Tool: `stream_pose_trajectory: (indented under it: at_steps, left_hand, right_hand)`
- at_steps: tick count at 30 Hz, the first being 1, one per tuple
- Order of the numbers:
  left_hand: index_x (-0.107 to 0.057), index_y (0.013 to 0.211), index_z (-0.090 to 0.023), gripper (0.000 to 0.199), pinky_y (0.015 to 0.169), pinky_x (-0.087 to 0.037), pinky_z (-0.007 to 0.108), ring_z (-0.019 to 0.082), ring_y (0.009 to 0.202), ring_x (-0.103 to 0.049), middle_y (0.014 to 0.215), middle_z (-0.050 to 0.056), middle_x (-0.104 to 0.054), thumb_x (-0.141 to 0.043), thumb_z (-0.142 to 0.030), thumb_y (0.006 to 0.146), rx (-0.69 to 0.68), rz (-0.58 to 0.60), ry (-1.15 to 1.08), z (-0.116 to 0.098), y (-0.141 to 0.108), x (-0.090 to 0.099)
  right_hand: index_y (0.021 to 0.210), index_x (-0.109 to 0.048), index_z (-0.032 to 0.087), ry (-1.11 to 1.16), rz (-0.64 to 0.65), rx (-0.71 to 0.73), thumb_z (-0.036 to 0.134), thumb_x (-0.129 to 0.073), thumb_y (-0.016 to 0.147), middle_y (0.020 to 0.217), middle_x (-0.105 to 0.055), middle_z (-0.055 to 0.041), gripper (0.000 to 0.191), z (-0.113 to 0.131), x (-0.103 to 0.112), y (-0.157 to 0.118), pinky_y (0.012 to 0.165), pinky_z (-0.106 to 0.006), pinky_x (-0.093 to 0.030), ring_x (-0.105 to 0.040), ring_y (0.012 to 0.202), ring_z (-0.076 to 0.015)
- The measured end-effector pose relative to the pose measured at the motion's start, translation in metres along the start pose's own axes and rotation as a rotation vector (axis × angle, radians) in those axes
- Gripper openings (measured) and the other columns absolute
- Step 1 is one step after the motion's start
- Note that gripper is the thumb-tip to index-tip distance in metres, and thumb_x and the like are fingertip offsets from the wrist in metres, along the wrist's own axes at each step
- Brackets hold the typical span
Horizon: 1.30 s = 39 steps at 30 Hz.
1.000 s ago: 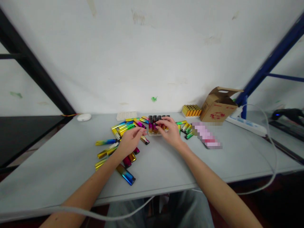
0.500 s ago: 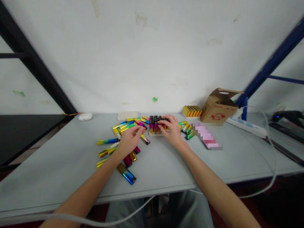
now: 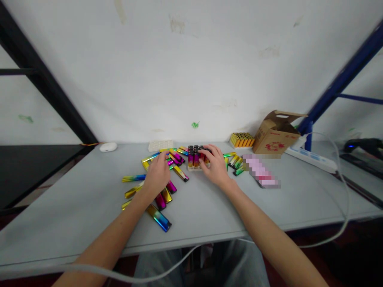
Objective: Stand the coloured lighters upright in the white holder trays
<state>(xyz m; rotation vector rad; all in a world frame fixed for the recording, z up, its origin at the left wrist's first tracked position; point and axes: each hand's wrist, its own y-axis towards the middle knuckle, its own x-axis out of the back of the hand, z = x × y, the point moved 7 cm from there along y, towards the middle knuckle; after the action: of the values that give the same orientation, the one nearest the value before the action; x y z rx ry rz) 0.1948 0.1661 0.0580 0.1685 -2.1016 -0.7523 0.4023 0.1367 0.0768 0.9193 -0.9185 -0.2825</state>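
Note:
My left hand [image 3: 158, 172] reaches over the loose pile of shiny lighters, its fingers bent down among them. Its fingertips are partly hidden, so I cannot tell whether one is gripped. A magenta lighter [image 3: 176, 156] lies just beyond the fingers, and a yellow lighter [image 3: 180, 173] is to their right. My right hand [image 3: 214, 165] curls round the right side of a group of upright lighters [image 3: 196, 157], thumb in front and fingers over the black tops. They stand in a small pale tray [image 3: 194, 169], whose right part is hidden by this hand.
An empty white tray [image 3: 160, 146] lies near the wall. A filled orange-yellow tray [image 3: 242, 140] stands beside an open cardboard box [image 3: 275, 133]. More lighters [image 3: 236, 162] and a blurred phone-like object [image 3: 261, 171] are on the right. A white earbud case [image 3: 108, 147] and power strip [image 3: 312, 159] flank them.
My left hand has moved left, away from the tray of upright lighters and over the loose pile. My right hand stays at the tray with barely any shift.

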Motion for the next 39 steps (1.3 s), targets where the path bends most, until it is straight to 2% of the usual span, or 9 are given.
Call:
stream_pose_trajectory:
  at_steps: [2, 6, 12, 18, 22, 27, 30, 34, 39]
  left_hand:
    - [-0.052, 0.126, -0.009, 0.048, 0.097, -0.045, 0.046, 0.028, 0.108, -0.058, 0.114, 0.017, -0.063, -0.034, -0.006, 0.081, -0.033, 0.039, 0.084, 0.002, -0.001, -0.003]
    - [-0.063, 0.11, -0.015, 0.047, 0.098, -0.043, 0.045, 0.027, 0.108, -0.058, 0.11, 0.013, -0.066, -0.034, -0.002, 0.076, -0.163, 0.142, 0.126, 0.001, -0.003, -0.011]
    - [-0.065, 0.103, -0.017, 0.036, 0.093, -0.048, 0.039, 0.023, 0.099, -0.063, 0.103, 0.009, -0.07, -0.034, -0.013, 0.083, -0.104, 0.181, -0.057, 0.0, 0.0, -0.01]
    - [-0.063, 0.104, -0.014, 0.036, 0.09, -0.049, 0.039, 0.024, 0.095, -0.065, 0.101, 0.01, -0.071, -0.033, -0.024, 0.088, 0.044, 0.106, -0.151, 0.0, 0.006, 0.007]
    - [-0.063, 0.104, -0.014, 0.036, 0.091, -0.048, 0.039, 0.024, 0.099, -0.064, 0.104, 0.011, -0.07, -0.033, -0.024, 0.087, 0.064, 0.058, -0.124, 0.005, 0.008, 0.015]
    - [-0.063, 0.101, -0.013, 0.034, 0.091, -0.048, 0.041, 0.025, 0.098, -0.064, 0.103, 0.012, -0.07, -0.034, -0.022, 0.086, 0.017, 0.083, -0.114, 0.003, 0.006, 0.008]
    - [-0.064, 0.098, -0.015, 0.032, 0.091, -0.048, 0.041, 0.025, 0.097, -0.063, 0.1, 0.011, -0.07, -0.035, -0.022, 0.087, -0.034, 0.096, -0.099, -0.002, 0.003, 0.001]
    - [-0.064, 0.097, -0.018, 0.03, 0.089, -0.048, 0.039, 0.023, 0.093, -0.063, 0.097, 0.008, -0.07, -0.035, -0.021, 0.089, -0.092, 0.1, -0.093, -0.008, 0.0, -0.002]
    - [-0.064, 0.098, -0.018, 0.031, 0.091, -0.047, 0.039, 0.023, 0.097, -0.062, 0.099, 0.008, -0.069, -0.035, -0.024, 0.091, -0.139, 0.127, -0.107, -0.013, -0.003, -0.003]
  right_hand:
    - [0.105, -0.065, 0.019, 0.025, -0.036, 0.026, 0.018, -0.053, 0.083, 0.111, -0.063, -0.0103, 0.025, 0.006, 0.004, 0.0, 0.1, -0.043, -0.043, -0.051, 0.112, -0.0247]
    - [0.095, -0.067, 0.021, 0.093, -0.036, 0.091, 0.014, -0.051, 0.084, 0.093, -0.069, -0.0064, 0.02, 0.019, 0.005, -0.003, 0.091, -0.039, -0.047, -0.058, 0.098, -0.0222]
    - [0.097, -0.067, 0.019, 0.166, 0.259, 0.135, 0.015, -0.05, 0.084, 0.086, -0.071, -0.0057, 0.022, 0.038, -0.016, -0.012, 0.073, -0.03, -0.05, -0.061, 0.077, -0.0175]
    - [0.122, -0.059, 0.017, 0.279, 0.533, 0.429, 0.007, -0.046, 0.084, 0.12, -0.066, -0.007, 0.041, 0.082, -0.035, -0.03, 0.097, -0.035, -0.043, -0.054, 0.113, -0.0195]
    - [0.124, -0.058, 0.021, 0.253, 0.627, 0.471, 0.016, -0.05, 0.087, 0.13, -0.061, -0.0037, 0.038, 0.089, -0.044, -0.036, 0.102, -0.038, -0.039, -0.047, 0.124, -0.0211]
    - [0.099, -0.068, 0.02, 0.252, 0.568, 0.385, 0.044, -0.061, 0.085, 0.106, -0.07, -0.006, 0.028, 0.075, -0.042, -0.029, 0.096, -0.037, -0.044, -0.054, 0.11, -0.0227]
    - [0.099, -0.068, 0.018, 0.191, 0.499, 0.331, 0.044, -0.063, 0.084, 0.104, -0.068, -0.0088, 0.031, 0.067, -0.04, -0.026, 0.094, -0.038, -0.045, -0.054, 0.107, -0.0235]
    - [0.1, -0.069, 0.017, 0.117, 0.463, 0.282, 0.044, -0.067, 0.08, 0.12, -0.061, -0.0125, 0.034, 0.062, -0.041, -0.026, 0.103, -0.045, -0.04, -0.045, 0.123, -0.0289]
    - [0.084, -0.07, 0.017, 0.144, 0.5, 0.262, 0.034, -0.07, 0.077, 0.121, -0.06, -0.0119, 0.018, 0.063, -0.042, -0.026, 0.105, -0.046, -0.039, -0.042, 0.127, -0.0289]
